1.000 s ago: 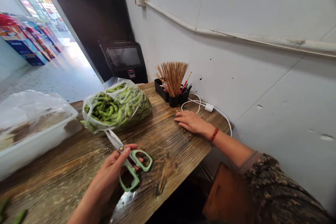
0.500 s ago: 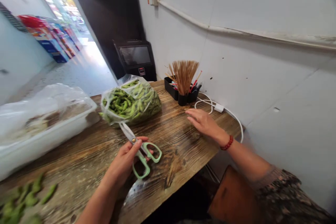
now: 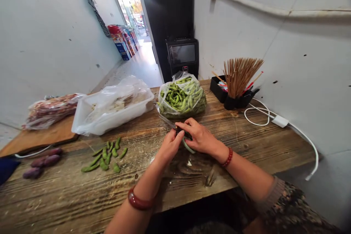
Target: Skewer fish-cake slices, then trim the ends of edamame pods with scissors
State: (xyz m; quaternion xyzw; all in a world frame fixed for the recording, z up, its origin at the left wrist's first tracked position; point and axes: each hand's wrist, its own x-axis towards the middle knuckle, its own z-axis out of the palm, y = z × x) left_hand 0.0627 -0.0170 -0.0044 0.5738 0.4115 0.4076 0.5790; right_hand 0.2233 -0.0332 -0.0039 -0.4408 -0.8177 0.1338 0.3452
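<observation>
Both hands meet at a pair of scissors (image 3: 189, 147) with pale green handles, just above the wooden table (image 3: 236, 157). My left hand (image 3: 168, 148) is closed on the scissors near the pivot. From the other side, my right hand (image 3: 201, 136) bends its fingers over the pivot and handles, hiding much of them. The blades (image 3: 166, 120) point away to the left, toward a clear plastic bag (image 3: 196, 106) filled with green edamame pods (image 3: 177, 97). To the left of my hands lies a loose group of pods (image 3: 104, 157).
A white plastic tub (image 3: 109, 122) under plastic film stands left of the bag. Farther left are purple sweet potatoes (image 3: 45, 162) and a bagged reddish food (image 3: 52, 111) on a wooden board (image 3: 41, 140). At right stand skewers (image 3: 241, 76) in a black holder (image 3: 218, 89), beside a white cable (image 3: 304, 137).
My right hand has come left from the bare tabletop onto the scissors, which my left hand still grips. The view has swung left, bringing the tub, loose pods and sweet potatoes into sight.
</observation>
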